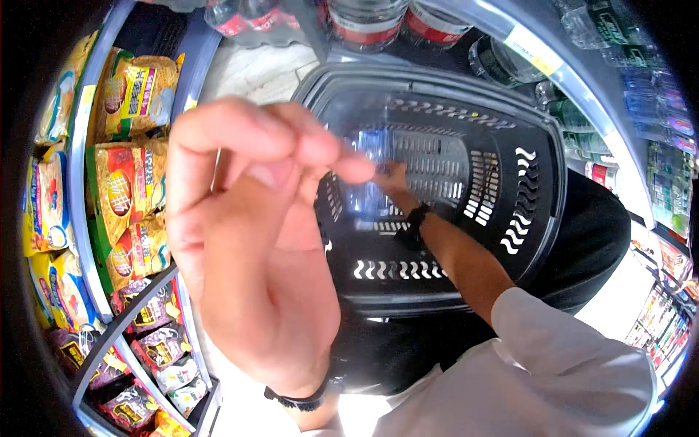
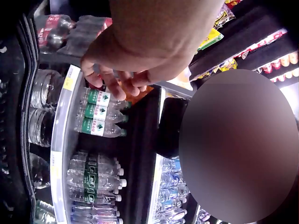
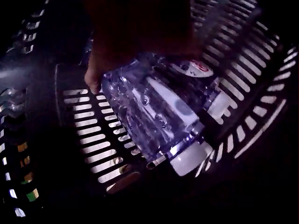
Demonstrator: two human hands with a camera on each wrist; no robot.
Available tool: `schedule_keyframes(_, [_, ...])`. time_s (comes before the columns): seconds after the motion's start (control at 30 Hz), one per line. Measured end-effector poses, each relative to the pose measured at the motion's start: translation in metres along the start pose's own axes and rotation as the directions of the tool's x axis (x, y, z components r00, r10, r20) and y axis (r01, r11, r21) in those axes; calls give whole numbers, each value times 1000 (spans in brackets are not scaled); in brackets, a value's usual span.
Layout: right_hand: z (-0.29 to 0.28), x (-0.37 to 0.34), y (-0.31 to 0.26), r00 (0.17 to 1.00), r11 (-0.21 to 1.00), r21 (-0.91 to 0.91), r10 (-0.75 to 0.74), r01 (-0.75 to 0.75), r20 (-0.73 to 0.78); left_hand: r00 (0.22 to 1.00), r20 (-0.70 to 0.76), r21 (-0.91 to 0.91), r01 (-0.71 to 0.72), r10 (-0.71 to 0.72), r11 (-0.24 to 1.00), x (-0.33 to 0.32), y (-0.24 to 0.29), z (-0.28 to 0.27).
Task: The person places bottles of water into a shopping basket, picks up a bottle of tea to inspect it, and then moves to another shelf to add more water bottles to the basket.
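Note:
My right hand (image 1: 394,178) reaches down inside a black plastic shopping basket (image 1: 535,193). It grips a clear water bottle (image 3: 145,109) with a white cap, its thumb along the bottle's side; the other fingers are hidden in shadow. A second clear bottle (image 3: 194,88), also white-capped, lies right beside the first on the slotted floor. Raised close to the head camera, my left hand (image 1: 255,240) has loosely bent fingers and holds nothing. In the left wrist view the same left hand (image 2: 135,65) overlaps the drink shelf.
Bagged snacks (image 1: 135,182) fill the shelves on the left. Large water jugs (image 1: 368,22) stand beyond the basket's far rim, near wrapped red-labelled bottles (image 1: 255,18). To the right, a shelf edge (image 1: 539,51) curves past the basket, with bottled drinks (image 1: 659,109) above it.

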State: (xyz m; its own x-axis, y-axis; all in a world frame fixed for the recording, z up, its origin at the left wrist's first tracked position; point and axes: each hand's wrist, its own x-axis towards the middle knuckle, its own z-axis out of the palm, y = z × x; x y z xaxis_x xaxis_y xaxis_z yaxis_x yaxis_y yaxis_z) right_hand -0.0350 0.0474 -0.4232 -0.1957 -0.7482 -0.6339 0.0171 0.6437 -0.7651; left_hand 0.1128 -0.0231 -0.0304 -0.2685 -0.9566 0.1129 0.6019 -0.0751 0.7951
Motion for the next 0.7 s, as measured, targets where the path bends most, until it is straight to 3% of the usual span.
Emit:
schedule_keyframes(0.07, [-6,-10,-17,986,962,-217,-167,166,10,999,36,42,-23,22,999,3,0,3])
schedule_keyframes(0.1, [2,-14,-10,985,962,-215,-175,171,1,1000,6,65,-13,13,998,4,1,6])
schedule_keyframes(0.13, [15,-15,-1,960,983,-147,-146,113,-239,1000,-24,86,-3,5,996,5,2,8])
schedule_keyframes(0.17, [16,-12,7,881,995,-70,-97,73,-464,1000,0,88,-1,1,996,5,2,10])
schedule_keyframes(0.2, [5,-16,-2,877,994,-79,-103,74,-469,1000,1,77,-5,5,997,6,0,11])
schedule_keyframes(0.23, [-9,-25,-19,967,984,100,-124,150,-223,1000,19,82,-5,3,997,7,0,12])
schedule_keyframes(0.27, [-17,-31,-29,982,941,295,-186,168,37,999,37,95,-5,1,995,7,1,10])
schedule_keyframes(0.3, [-25,-26,-28,997,987,158,10,-22,80,997,73,54,-17,14,998,9,-1,7])
schedule_keyframes(0.33, [-23,-22,-25,997,988,154,3,-16,83,997,72,54,-26,22,998,9,-2,8])
schedule_keyframes(0.4, [-24,-22,-19,998,904,423,-57,59,-16,998,60,67,-26,22,997,11,-3,13])
schedule_keyframes(0.43, [-33,-30,-31,965,830,541,-235,138,115,999,32,48,-5,3,999,12,-5,16])
schedule_keyframes(0.47, [-43,-35,-45,964,832,534,-243,150,107,999,39,38,-13,11,999,14,-8,19])
schedule_keyframes(0.53, [-55,-61,-86,913,871,472,-73,-137,400,999,-5,49,45,-45,998,15,-16,25])
schedule_keyframes(0.57, [-62,-72,-101,894,848,484,-26,-217,447,997,-14,122,75,-74,990,16,-19,26])
schedule_keyframes(0.67, [-92,-116,-155,858,820,515,-60,-250,511,994,-87,261,81,-60,962,17,-37,36])
schedule_keyframes(0.7, [-101,-137,-176,873,812,550,-110,-197,476,980,-190,293,116,-61,949,16,-42,43])
